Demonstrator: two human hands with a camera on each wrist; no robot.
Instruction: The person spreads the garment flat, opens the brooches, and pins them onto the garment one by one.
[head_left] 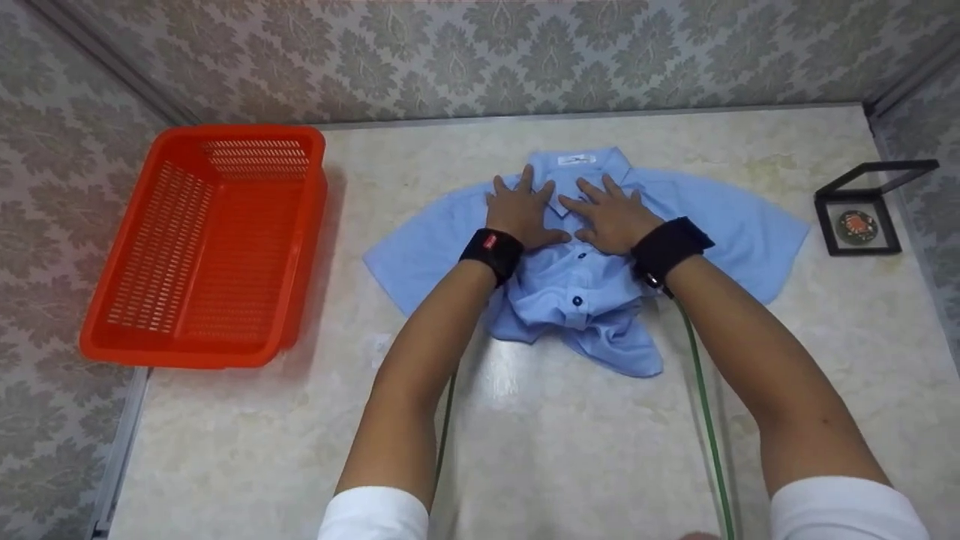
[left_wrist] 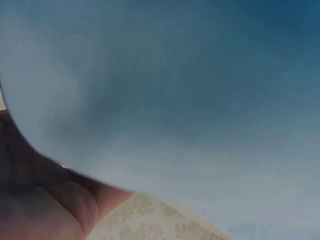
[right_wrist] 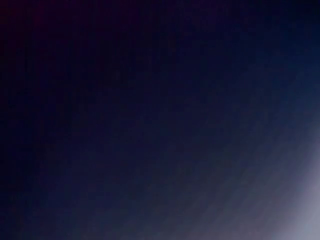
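A light blue shirt (head_left: 720, 217) lies front up on the table, its collar toward the back wall and its sleeves spread to both sides. The lower part is bunched in folds, with dark buttons down the middle. My left hand (head_left: 520, 214) rests on the upper chest with fingers spread, left of the button line. Just right of that line my right hand (head_left: 615, 217) lies on the cloth, fingers also spread. In the left wrist view, blurred blue cloth (left_wrist: 165, 100) covers most of the picture beside part of the palm (left_wrist: 40, 210). The right wrist view is too dark to read.
A red plastic basket (head_left: 300, 255) with slotted sides stands at the left of the table (head_left: 570, 450). On the right sits a small black frame (head_left: 827, 225) with its lid raised and a round patterned piece inside. Green cables (head_left: 705, 405) trail from the wrists.
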